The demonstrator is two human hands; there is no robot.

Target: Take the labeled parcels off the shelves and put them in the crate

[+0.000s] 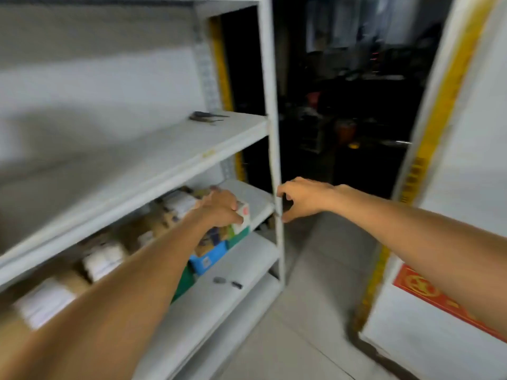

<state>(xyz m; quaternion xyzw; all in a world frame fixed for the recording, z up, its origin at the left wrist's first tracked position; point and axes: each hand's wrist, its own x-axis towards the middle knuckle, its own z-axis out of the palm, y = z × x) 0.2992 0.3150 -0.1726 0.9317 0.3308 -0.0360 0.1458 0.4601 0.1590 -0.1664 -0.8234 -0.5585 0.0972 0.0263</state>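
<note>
A white metal shelf unit (230, 133) fills the left of the view. Its middle shelf holds several brown cardboard parcels with white labels (103, 260), blurred by motion. My left hand (219, 209) grips a small white and green box (242, 218) at the right end of that row, above a blue box (210, 259). My right hand (304, 200) hovers by the shelf's front post (277, 187), fingers loosely curled, holding nothing. No crate is in view.
A dark tool (207, 117) lies on the upper shelf. Two small dark items (227, 282) sit on the lower shelf. A white door with a yellow edge and a red sticker (428, 294) stands at the right. Behind the shelf is a dark room.
</note>
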